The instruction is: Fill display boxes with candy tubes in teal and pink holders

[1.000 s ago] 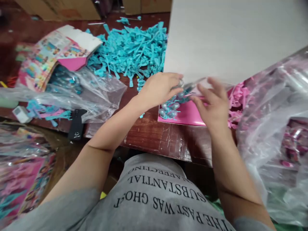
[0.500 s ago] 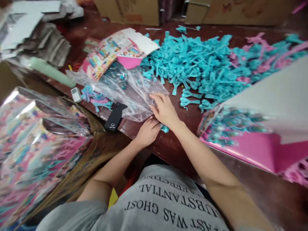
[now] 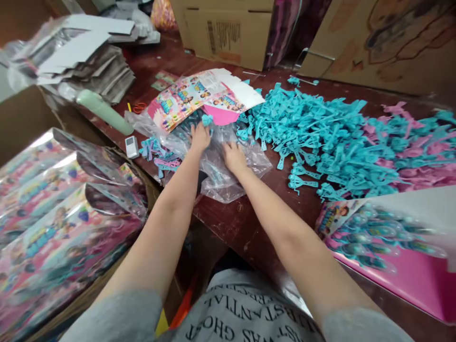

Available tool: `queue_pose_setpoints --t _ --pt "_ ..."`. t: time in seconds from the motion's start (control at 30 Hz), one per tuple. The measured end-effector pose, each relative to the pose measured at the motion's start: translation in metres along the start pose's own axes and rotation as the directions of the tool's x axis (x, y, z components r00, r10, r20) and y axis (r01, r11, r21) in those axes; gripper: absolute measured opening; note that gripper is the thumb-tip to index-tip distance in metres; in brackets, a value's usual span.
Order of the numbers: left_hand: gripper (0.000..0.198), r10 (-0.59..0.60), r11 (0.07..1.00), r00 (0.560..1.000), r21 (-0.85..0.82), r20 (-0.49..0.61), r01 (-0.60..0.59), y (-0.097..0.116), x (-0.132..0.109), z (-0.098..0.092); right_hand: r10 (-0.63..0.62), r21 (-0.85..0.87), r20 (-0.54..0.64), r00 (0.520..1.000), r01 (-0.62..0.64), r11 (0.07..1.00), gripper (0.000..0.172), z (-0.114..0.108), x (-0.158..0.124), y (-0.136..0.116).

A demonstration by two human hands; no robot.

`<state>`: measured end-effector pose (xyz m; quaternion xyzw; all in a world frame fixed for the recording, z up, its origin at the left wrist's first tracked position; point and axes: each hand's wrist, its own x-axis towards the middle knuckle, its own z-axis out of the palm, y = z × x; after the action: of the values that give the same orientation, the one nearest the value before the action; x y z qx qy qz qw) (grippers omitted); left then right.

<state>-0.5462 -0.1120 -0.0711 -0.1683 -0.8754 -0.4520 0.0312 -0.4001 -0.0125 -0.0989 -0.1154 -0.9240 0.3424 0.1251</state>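
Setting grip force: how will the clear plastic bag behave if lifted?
The clear plastic bag is probably floppy: its film lies crumpled under the right hand. Likely slippery, given its glossy sheen. Its load may shift, as teal pieces seem to sit inside.

A grey T-shirt (image 3: pixel 256 327) is worn, printed with black serif capitals (image 3: pixel 223 327) that are seen upside down, GHOST among them. The same grey is carried onto the short, plain sleeves (image 3: pixel 117 313); the left hand (image 3: pixel 200 138) and right hand (image 3: pixel 234 156) are uncovered.
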Motion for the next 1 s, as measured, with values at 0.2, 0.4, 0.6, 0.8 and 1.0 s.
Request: queue_pose_setpoints --t 0.2,0.4,0.6,0.8,1.0 --pt "0.019 -0.025 0.99 0.994 0.141 0.103 0.01 -0.002 -0.037 0.013 0.048 0.118 -0.171 0.984 -0.028 0.993 0.038 0.001 -0.038 0.015" --pt "0.021 0.117 0.961 0.964 0.216 0.239 -0.17 0.023 -0.116 0.037 0.193 0.262 -0.361 0.912 -0.099 0.96 0.043 -0.024 -0.112 0.032" --pt "0.023 0.369 0.923 0.873 -0.016 0.32 -0.385 0.073 -0.226 0.081 0.208 0.192 -0.518 0.83 -0.124 0.974 0.036 -0.068 -0.195 0.04" --pt "0.033 0.448 0.865 0.826 -0.399 0.341 -0.304 0.098 -0.269 0.11 0.177 -0.066 -0.557 0.811 -0.256 0.964 0.038 -0.083 -0.261 0.051" --pt "0.062 0.314 0.839 0.918 -0.524 0.243 -0.148 0.082 -0.234 0.074 0.204 -0.013 -0.534 0.821 -0.249 0.968 0.058 -0.079 -0.27 0.062"
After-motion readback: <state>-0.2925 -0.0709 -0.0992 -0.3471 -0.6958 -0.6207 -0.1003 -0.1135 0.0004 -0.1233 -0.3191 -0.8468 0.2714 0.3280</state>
